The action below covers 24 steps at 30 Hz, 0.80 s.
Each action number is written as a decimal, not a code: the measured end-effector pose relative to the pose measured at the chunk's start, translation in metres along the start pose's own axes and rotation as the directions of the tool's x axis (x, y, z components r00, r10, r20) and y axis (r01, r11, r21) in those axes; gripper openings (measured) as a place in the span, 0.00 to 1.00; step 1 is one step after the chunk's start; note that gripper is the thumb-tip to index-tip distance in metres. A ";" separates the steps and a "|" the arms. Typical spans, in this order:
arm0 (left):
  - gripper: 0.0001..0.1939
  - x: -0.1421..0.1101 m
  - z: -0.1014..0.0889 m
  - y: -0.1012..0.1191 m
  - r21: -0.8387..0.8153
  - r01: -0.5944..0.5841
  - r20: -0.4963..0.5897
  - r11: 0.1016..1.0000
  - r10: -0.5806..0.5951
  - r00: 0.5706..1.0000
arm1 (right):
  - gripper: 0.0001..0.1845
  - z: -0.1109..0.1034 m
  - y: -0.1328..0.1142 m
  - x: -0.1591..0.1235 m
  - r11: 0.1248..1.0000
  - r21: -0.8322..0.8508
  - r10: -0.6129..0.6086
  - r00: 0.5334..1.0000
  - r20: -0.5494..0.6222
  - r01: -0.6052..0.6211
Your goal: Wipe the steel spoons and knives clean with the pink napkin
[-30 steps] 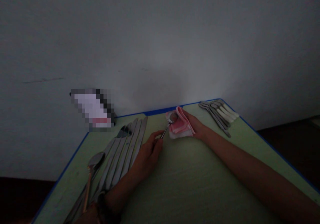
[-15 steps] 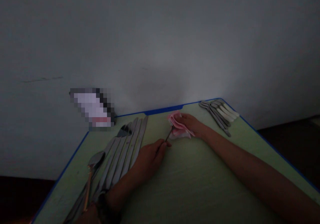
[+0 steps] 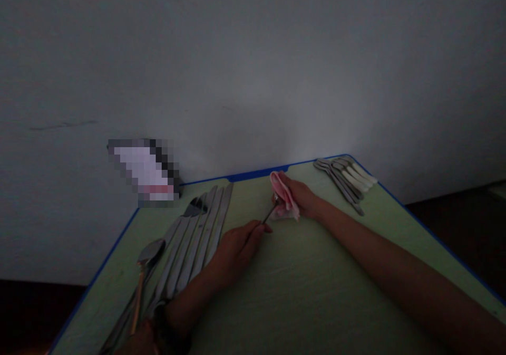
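My left hand is closed around the thin handle of a metal piece of cutlery. Its other end goes into a pink and white cloth, so I cannot tell whether it is a spoon or a fork. My right hand has its fingers wrapped around the folded cloth, pressing it about that end. Both hands are above the middle of the table, close to each other. A dark band circles my left wrist.
Left of my hands lie several table knives side by side, with spoons near them, one with a gold-coloured handle. Spoons and white-handled cutlery lie far right. A blurred-out object leans against the wall behind the blue-edged table.
The cloth in my right hand has turned more upright and folded closer, showing more of the cutlery's metal end. My left hand keeps its hold, almost unmoved.
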<state>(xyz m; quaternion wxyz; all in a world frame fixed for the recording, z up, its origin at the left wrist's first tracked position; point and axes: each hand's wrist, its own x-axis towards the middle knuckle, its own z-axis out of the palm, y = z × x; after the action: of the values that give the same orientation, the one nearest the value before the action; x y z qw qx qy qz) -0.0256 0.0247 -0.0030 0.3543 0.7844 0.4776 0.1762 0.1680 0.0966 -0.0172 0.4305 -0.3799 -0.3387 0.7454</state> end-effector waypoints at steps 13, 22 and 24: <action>0.19 0.000 0.003 -0.007 -0.255 0.047 -0.159 0.966 -0.090 0.983 | 0.22 -0.007 -0.006 0.007 0.950 0.311 -0.054 0.992 0.118 0.015; 0.19 0.000 0.001 -0.003 -0.206 0.054 -0.021 0.977 -0.060 0.998 | 0.25 -0.010 -0.005 0.006 0.942 0.315 0.055 0.980 0.194 -0.115; 0.19 0.001 0.002 -0.005 -0.216 0.054 -0.053 0.975 -0.066 0.996 | 0.30 -0.009 -0.007 0.002 0.942 0.316 0.042 0.971 0.236 -0.118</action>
<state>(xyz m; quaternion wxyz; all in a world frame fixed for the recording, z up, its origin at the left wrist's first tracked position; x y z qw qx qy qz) -0.0270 0.0262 -0.0081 0.4275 0.7214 0.4896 0.2391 0.1779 0.1029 -0.0169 0.4155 -0.2294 -0.2412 0.8465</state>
